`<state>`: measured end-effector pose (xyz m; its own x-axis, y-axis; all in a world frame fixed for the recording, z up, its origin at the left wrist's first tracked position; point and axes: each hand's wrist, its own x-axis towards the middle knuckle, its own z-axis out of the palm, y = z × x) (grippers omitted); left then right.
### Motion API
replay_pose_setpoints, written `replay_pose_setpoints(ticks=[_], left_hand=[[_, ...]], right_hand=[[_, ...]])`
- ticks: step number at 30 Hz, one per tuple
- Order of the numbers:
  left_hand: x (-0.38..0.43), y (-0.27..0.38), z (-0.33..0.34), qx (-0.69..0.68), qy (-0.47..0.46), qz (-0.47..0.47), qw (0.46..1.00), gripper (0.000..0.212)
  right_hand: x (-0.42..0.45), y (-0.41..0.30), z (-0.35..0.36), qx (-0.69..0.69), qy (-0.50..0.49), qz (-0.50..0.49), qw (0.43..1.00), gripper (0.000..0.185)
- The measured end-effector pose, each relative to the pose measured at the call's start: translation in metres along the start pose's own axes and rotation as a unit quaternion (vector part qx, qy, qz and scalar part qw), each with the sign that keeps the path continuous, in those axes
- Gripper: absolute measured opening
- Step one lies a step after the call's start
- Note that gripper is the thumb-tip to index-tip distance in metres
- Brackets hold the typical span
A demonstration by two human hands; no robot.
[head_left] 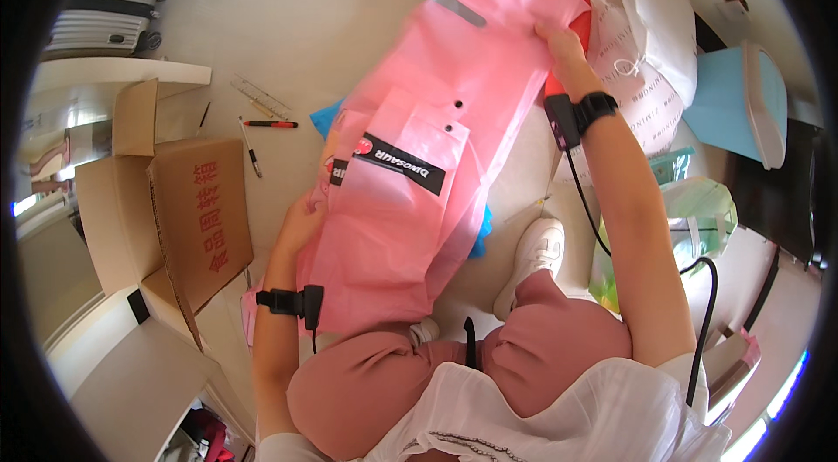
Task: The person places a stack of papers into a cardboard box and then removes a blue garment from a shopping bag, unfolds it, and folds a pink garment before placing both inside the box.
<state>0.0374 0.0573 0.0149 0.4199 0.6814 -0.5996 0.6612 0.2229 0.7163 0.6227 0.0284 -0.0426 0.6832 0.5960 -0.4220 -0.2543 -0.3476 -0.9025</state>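
A pink plastic raincoat [406,193] is stretched out before me, running from near my knees up to the top of the picture. It has a flap pocket with a black printed patch [402,164], two dark snap buttons [453,115] and a grey reflective strip [458,8]. My left hand [304,223] grips its left edge beside the pocket, the fingertips partly hidden by the folds. Farther up, my right hand [561,46] pinches the right edge near the strip. Blue material [483,233] shows from beneath the raincoat on both sides.
An opened cardboard box [203,219] stands at left, with pens [251,147] and a clear ruler [262,95] on the floor nearby. White bags [658,23], a light-blue bin [727,102] and a green translucent bag [697,213] are at right. A suitcase [98,10] stands upper left.
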Motion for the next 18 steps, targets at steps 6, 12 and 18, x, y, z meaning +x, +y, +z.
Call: replay_pose_setpoints(ticks=[6, 12, 18], left_hand=[[-0.04, 0.036, 0.019, 0.379, -0.041, -0.157, 0.911, 0.055], [-0.061, -0.044, 0.014, 0.289, 0.093, 0.11, 0.946, 0.078], [-0.049, -0.009, 0.006, 0.072, -0.054, 0.041, 0.995, 0.091]], right_hand=[[0.003, -0.017, 0.016, -0.113, 0.134, -0.009, 0.984, 0.043], [-0.043, 0.013, 0.01, 0.116, -0.101, 0.132, 0.979, 0.044], [-0.186, 0.028, 0.027, -0.019, -0.306, 0.232, 0.923, 0.038]])
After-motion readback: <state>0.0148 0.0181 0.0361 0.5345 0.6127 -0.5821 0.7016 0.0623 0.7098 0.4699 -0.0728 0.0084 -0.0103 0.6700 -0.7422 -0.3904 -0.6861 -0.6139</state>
